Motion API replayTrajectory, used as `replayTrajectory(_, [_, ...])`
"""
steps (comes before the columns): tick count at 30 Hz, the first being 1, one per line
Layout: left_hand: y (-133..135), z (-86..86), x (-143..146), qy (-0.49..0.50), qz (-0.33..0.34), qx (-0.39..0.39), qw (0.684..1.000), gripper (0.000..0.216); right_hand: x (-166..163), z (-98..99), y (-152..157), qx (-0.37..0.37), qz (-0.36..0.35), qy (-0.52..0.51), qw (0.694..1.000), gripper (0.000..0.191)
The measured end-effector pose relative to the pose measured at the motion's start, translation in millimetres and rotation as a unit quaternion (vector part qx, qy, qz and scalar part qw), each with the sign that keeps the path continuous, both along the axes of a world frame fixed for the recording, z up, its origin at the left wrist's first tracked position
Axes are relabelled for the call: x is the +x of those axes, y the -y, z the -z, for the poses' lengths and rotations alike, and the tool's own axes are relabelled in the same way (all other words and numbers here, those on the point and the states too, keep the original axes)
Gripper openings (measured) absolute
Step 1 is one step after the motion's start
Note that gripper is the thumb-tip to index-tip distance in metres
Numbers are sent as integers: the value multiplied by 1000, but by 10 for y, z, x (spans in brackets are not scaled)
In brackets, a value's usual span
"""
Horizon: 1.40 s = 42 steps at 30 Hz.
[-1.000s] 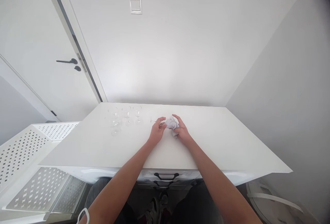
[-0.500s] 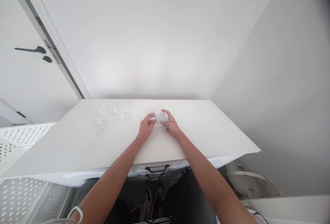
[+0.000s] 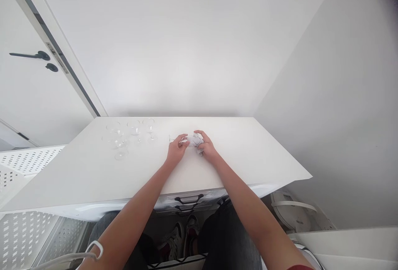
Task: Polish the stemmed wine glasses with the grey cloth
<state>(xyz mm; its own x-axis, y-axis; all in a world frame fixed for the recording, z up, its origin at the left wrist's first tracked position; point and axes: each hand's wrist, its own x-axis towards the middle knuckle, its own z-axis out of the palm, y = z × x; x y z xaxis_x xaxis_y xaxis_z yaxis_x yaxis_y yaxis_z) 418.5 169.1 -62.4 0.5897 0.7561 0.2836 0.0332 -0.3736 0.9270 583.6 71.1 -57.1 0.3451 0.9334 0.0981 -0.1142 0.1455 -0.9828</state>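
Observation:
Above the white tabletop (image 3: 248, 154), my left hand (image 3: 176, 150) is closed on a clear stemmed glass (image 3: 171, 139). The glass lies sideways, its foot showing just left of my fingers. A whitish cloth (image 3: 195, 140) covers the right end of the glass and hides its bowl. My right hand (image 3: 209, 149) grips this cloth around the glass from the right, with thumb and fingers curved about it. Several more clear stemmed glasses, among them a rear one (image 3: 148, 126) and a front one (image 3: 121, 154), stand at the left of the tabletop.
A wall rises behind the table, with a door handle (image 3: 29, 55) at far left. Dark drawer handles (image 3: 189, 199) sit under the front edge. White perforated panels (image 3: 26, 237) stand at lower left, and a round white object (image 3: 294, 212) lies at lower right.
The view has tilted and shifted slightly, so everything sits a little higher in the picture. Both hands keep their hold, and the cloth has shifted slightly around the glass.

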Motion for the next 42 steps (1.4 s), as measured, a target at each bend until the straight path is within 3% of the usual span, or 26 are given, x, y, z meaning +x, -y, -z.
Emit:
replayTrajectory(3, [-17,12,-4,30,7,-24,999,49,-8,5,15,14,16,18,1000,93])
replayTrajectory(7, [12,9,-12,-1,34,28,999,46,-81,-55,80,-13,-34,98,995,96])
replayTrajectory(11, [51,-5,-10,20,36,43,998,41,-53,-62,82,-8,-47,38,998,93])
replayTrajectory(15, [34,4,4,49,22,15,998,40,11,-13,35,14,4,-24,1000,85])
replayTrajectory(18, [7,14,15,51,1,2,999,42,-16,-5,31,19,36,-1,999,95])
replayTrajectory(21, [4,14,19,18,17,31,999,40,-67,-31,49,-12,2,35,999,103])
replayTrajectory(24, [12,6,13,8,34,44,998,38,-72,-58,54,-23,-26,3,999,99])
replayTrajectory(32, [4,-38,-28,13,-1,10,1000,41,-9,-34,5,9,-5,-98,995,107])
replayTrajectory(38, [40,-40,-27,-15,11,32,999,39,-59,-18,20,-17,-16,-22,999,106])
replayTrajectory(42, [40,-31,-38,19,41,69,997,40,-52,-58,50,9,-78,-6,997,104])
